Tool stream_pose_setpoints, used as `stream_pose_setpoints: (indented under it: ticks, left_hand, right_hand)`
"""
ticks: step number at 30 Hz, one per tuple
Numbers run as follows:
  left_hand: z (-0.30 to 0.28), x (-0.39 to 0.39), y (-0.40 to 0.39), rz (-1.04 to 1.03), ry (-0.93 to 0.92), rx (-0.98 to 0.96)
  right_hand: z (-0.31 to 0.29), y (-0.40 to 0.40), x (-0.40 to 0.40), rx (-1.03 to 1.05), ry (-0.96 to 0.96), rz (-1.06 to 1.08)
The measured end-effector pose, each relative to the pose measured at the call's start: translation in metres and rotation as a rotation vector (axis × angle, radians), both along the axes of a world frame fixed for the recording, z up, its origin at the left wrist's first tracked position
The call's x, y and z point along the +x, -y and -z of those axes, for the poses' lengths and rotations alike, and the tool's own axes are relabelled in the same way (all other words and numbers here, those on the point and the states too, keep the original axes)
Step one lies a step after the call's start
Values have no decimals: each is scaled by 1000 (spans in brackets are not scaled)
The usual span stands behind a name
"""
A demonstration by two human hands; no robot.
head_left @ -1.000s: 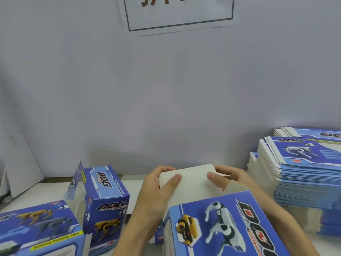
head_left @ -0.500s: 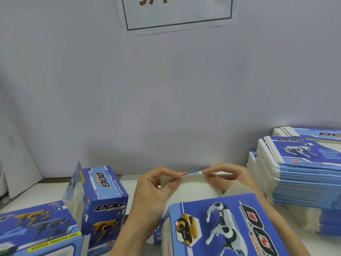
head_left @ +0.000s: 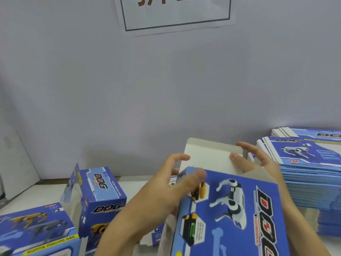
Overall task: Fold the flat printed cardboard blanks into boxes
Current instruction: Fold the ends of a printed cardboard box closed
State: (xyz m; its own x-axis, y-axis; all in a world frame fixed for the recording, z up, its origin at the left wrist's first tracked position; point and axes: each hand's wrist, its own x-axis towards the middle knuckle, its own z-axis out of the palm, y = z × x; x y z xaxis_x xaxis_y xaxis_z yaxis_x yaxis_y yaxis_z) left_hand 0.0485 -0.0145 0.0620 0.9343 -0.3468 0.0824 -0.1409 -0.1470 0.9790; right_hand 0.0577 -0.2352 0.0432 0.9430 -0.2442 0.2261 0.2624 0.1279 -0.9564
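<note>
Head view. The left hand reaches across the near left corner of the half-formed box, its thumb lying on the blue printed panel and its fingers loosely spread beside the raised white flap; whether the hidden fingers grip the box's side cannot be told. The right hand stands at the far right corner with fingers straight and parted, the thumb tip touching the flap's right edge, pinching nothing. The box lies tilted toward the viewer in the lower centre, above the tabletop, its far end open.

Compared with half a second ago, when both hands pinched the flap's top edge folded low, the flap now stands upright with its white inner face shown, and both hands have let go and opened.

At left, a finished upright box stands with its top flap lifted; what is inside it cannot be seen. A second box lies in the near left corner. At right, the stack of flat blanks rests on the tabletop, just beside the right hand.
</note>
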Motion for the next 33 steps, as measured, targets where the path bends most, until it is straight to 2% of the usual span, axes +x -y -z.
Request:
stream_pose_setpoints:
  ticks: [2, 4, 7, 10, 12, 14, 19, 22, 25, 30, 33]
  left_hand:
    - [-4, -10, 1, 22, 104, -2]
    - [-7, -21, -1, -30, 217, -118]
    - [-17, -19, 4, -227, 475, -307]
    - [-23, -22, 2, -308, 733, -364]
    - [-25, -26, 0, -319, 805, -359]
    - [-26, -27, 1, -327, 814, -349]
    - [-21, -25, 8, -307, 602, -413]
    - [-18, -26, 14, -362, 508, -476]
    - [-14, -25, 23, -463, 504, -527]
    - [-11, -23, 30, -516, 522, -523]
    - [-9, -21, 28, -491, 535, -553]
  right_hand:
    - [-5, 1, -2, 26, 47, 48]
    - [-15, 1, -4, -21, 120, 14]
    - [-36, -2, -13, -48, 155, -210]
    - [-47, -15, -32, 14, 257, -535]
    - [-47, -26, -43, -86, 431, -470]
    - [-52, -38, -44, -175, 563, -281]
    - [-46, -57, -40, -274, 579, -84]
    - [-39, -59, -38, -249, 507, -111]
    - [-39, -55, -41, -192, 392, -220]
    - [-43, -56, -36, -214, 308, -49]
    - [-39, -58, -31, -174, 288, -49]
